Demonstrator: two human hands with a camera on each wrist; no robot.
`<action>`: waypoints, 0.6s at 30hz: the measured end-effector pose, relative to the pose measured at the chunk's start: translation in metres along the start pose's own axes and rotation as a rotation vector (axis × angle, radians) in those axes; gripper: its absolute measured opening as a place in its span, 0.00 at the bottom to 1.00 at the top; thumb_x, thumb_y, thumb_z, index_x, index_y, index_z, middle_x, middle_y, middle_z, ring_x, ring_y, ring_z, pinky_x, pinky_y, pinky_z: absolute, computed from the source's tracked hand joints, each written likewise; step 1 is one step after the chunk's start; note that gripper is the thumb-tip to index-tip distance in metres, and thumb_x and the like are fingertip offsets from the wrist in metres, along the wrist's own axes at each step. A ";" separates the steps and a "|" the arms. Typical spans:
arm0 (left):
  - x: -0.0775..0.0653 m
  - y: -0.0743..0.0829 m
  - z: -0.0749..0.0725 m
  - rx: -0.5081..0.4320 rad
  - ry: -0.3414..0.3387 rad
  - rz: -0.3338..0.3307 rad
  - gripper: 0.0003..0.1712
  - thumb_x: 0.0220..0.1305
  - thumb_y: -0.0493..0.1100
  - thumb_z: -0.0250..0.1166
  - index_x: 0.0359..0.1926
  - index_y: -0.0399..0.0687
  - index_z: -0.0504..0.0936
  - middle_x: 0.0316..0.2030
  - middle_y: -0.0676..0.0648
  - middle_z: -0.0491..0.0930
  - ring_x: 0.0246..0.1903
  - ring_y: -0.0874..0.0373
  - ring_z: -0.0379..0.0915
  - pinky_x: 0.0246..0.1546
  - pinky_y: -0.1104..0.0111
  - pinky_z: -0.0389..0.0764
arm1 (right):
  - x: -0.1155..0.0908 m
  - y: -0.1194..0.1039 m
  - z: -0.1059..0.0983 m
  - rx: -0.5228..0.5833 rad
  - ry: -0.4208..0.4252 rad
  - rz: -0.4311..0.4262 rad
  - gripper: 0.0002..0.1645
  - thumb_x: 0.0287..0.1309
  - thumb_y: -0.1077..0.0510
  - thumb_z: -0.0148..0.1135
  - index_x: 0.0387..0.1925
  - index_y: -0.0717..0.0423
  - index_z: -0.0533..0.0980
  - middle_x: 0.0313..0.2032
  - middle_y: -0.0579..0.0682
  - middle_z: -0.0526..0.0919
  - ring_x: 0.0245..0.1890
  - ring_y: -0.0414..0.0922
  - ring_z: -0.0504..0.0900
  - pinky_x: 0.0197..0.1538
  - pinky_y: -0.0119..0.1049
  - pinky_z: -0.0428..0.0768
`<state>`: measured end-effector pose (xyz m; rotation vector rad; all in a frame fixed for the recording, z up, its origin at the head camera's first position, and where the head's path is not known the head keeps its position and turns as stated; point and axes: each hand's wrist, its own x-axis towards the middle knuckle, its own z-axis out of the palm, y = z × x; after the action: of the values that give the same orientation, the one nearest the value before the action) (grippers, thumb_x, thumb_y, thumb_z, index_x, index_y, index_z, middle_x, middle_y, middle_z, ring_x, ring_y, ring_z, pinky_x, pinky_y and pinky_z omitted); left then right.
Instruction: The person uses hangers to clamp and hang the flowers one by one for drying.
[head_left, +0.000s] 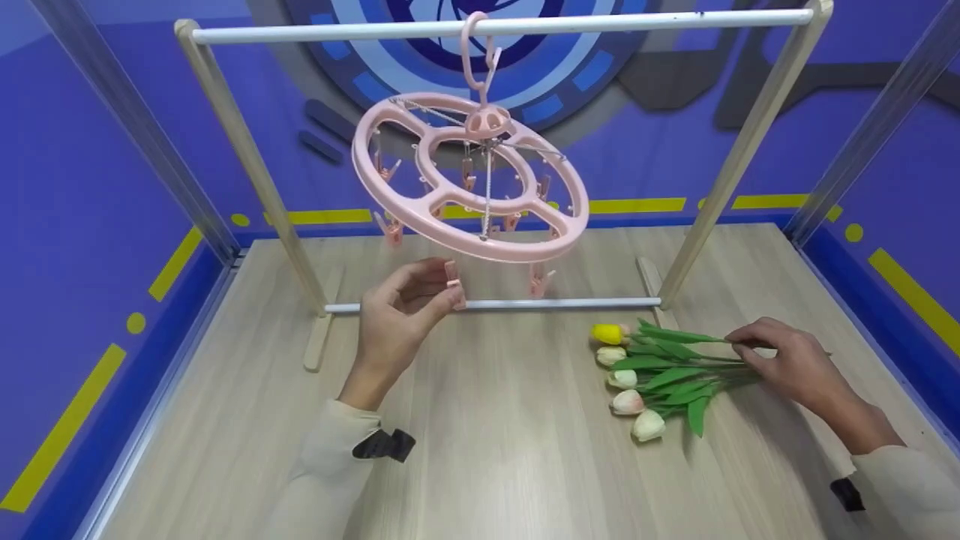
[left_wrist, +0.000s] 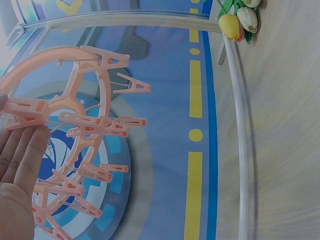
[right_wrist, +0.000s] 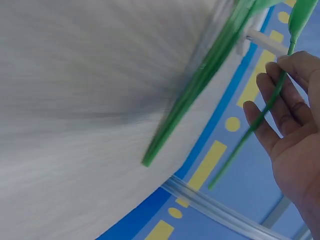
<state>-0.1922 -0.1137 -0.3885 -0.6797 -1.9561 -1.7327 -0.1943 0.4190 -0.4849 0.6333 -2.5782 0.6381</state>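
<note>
A pink round clip hanger point(head_left: 480, 244) hangs tilted by its hook, with several clothespins dangling below it. In the head view my left hand point(head_left: 401, 315) pinches one pink clothespin point(head_left: 454, 285) between thumb and fingers under the hanger's front rim. The left wrist view shows this clothespin point(left_wrist: 27, 112) against the fingers of the left hand point(left_wrist: 22, 165). At the right, my right hand point(head_left: 795, 367) pinches the green stem of one artificial tulip point(right_wrist: 272, 97). Other tulips point(head_left: 649, 425), white and pinkish, lie beside it on the table with a yellow tulip point(head_left: 607, 334).
A wooden stand with a white top bar point(head_left: 637, 22) carries the hanger. Its lower white bar point(head_left: 555, 304) runs close above the table point(head_left: 510, 450). Blue panels with yellow marks point(head_left: 637, 205) wall in the back and both sides.
</note>
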 end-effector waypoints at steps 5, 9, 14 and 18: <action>-0.001 0.001 0.001 0.023 0.007 0.028 0.23 0.64 0.31 0.75 0.60 0.34 0.84 0.49 0.47 0.89 0.47 0.51 0.88 0.49 0.60 0.89 | 0.010 -0.009 -0.004 -0.006 0.072 -0.059 0.23 0.47 0.77 0.79 0.41 0.51 0.89 0.36 0.43 0.86 0.35 0.37 0.84 0.43 0.13 0.74; -0.001 -0.001 0.001 0.038 0.013 0.030 0.22 0.64 0.33 0.76 0.58 0.35 0.85 0.49 0.48 0.89 0.47 0.52 0.87 0.49 0.60 0.89 | 0.017 -0.019 -0.007 0.000 0.093 -0.064 0.22 0.47 0.77 0.79 0.40 0.52 0.89 0.36 0.44 0.86 0.35 0.37 0.84 0.45 0.11 0.73; -0.001 -0.001 0.002 0.023 -0.005 0.028 0.21 0.64 0.32 0.76 0.57 0.34 0.84 0.48 0.47 0.89 0.49 0.51 0.87 0.51 0.60 0.88 | 0.025 -0.032 -0.010 0.013 0.105 -0.072 0.20 0.48 0.77 0.79 0.40 0.54 0.88 0.36 0.45 0.87 0.36 0.35 0.83 0.45 0.11 0.73; -0.001 0.001 0.003 -0.003 -0.031 0.014 0.21 0.64 0.31 0.76 0.57 0.34 0.84 0.49 0.46 0.89 0.49 0.51 0.87 0.53 0.60 0.87 | 0.029 -0.040 -0.011 0.027 0.103 -0.094 0.21 0.48 0.77 0.79 0.40 0.53 0.88 0.36 0.44 0.86 0.37 0.32 0.82 0.43 0.13 0.74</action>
<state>-0.1908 -0.1104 -0.3892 -0.7232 -1.9655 -1.7271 -0.1942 0.3840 -0.4487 0.7068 -2.4336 0.6576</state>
